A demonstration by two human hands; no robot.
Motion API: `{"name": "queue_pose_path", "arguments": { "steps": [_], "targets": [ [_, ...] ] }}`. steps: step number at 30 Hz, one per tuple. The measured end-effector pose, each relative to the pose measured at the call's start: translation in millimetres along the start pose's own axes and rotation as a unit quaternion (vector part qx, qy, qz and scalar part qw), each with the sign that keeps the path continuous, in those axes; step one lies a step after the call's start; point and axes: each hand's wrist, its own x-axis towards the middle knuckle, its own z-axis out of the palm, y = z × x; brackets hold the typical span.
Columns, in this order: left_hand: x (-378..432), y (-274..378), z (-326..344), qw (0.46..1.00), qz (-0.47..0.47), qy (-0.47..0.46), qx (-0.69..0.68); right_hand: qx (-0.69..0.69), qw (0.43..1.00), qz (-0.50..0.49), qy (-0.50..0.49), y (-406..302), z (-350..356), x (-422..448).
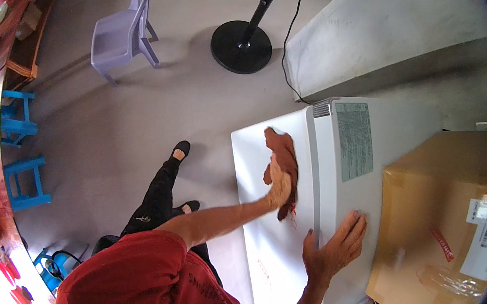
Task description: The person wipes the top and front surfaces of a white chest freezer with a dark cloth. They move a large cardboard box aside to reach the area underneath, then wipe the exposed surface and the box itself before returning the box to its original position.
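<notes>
A large white appliance (247,161), which looks like a refrigerator or freezer, is in front of me on the right. My left hand (279,185) presses a crumpled reddish-brown cloth (287,151) against its smooth white panel. Part of the cloth trails below that hand, beside small red marks (293,218) on the panel. Past the grey seam (315,170), my right hand (336,249) rests on the appliance's edge with nothing in it, thumb spread from the fingers. A grey printed sheet (354,141) is stuck farther up on the appliance.
A big taped cardboard box (419,221) stands close on the right. Ahead are a black fan base (241,47) and its cord (293,29). A lilac plastic chair (115,38), blue stools (27,183) and a cluttered wooden table (0,194) are on the left.
</notes>
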Motion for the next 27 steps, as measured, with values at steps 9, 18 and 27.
{"name": "queue_pose_path", "arguments": {
  "steps": [9,18,27],
  "targets": [
    [128,-63,-70,0.960,-0.270,0.054,0.057,-0.023,1.000,0.010,0.006,-6,-1,4],
    [101,-138,-96,0.825,-0.555,0.017,-0.107,-0.066,0.997,0.039,-0.022,-4,4,9],
    [-20,-83,-38,0.685,-0.652,0.027,-0.322,-0.052,0.998,0.025,0.010,-9,4,10]
  ]
}}
